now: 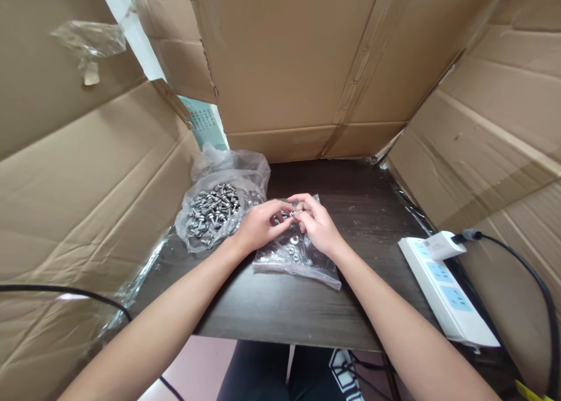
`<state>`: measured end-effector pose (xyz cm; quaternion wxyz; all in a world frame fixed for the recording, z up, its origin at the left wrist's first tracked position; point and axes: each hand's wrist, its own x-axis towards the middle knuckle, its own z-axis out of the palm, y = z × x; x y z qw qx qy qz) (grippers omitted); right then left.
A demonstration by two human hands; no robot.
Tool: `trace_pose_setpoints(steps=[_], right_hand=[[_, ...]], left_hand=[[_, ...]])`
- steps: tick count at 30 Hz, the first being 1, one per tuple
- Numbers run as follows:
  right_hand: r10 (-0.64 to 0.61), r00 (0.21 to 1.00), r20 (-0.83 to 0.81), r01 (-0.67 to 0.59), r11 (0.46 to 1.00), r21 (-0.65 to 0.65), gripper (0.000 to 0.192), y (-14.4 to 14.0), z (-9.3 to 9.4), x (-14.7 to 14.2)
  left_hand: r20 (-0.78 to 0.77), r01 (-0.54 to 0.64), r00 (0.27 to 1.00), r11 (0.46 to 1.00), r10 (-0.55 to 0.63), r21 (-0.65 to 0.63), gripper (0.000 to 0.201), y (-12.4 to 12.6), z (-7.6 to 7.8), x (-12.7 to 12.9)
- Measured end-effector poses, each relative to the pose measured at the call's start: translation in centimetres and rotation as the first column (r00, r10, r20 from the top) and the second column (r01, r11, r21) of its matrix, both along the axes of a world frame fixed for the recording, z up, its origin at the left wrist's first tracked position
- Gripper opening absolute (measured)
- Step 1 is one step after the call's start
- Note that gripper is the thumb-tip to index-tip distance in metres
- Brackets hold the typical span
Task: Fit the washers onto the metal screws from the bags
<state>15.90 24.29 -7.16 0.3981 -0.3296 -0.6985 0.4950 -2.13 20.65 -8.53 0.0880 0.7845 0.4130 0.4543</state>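
Note:
My left hand (266, 223) and my right hand (319, 224) meet over a flat clear zip bag (298, 270). Fingertips of both hands are closed around small shiny metal fasteners (291, 214); the fingers partly cover them, and their exact kind is too small to tell. Several nuts and washers (294, 250) show at the zip bag, below the fingers; I cannot tell which lie in it and which on it. Left of my left hand, an open clear plastic bag (197, 182) holds a heap of metal bolts (217, 208).
Cardboard walls (302, 62) enclose the dark wooden table (245, 313) at the back and both sides. A white power strip (451, 296) with a plugged-in adapter (445, 246) lies on the right. Black cables (537, 275) run along both sides.

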Motion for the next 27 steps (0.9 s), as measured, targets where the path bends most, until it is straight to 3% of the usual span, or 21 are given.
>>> trace_pose_setpoints(steps=[9,27], right_hand=[[0.004,0.999,0.037,-0.002,0.999,-0.053,0.028,-0.22,0.15,-0.04],[-0.018,0.999,0.051,0.018,1.000,-0.005,0.029,-0.21,0.05,-0.04]], left_hand=[[0.011,0.036,0.999,0.992,-0.037,0.117,0.021,0.36,-0.36,-0.26],[0.043,0.042,0.998,0.999,-0.044,0.034,0.027,0.12,-0.12,-0.08]])
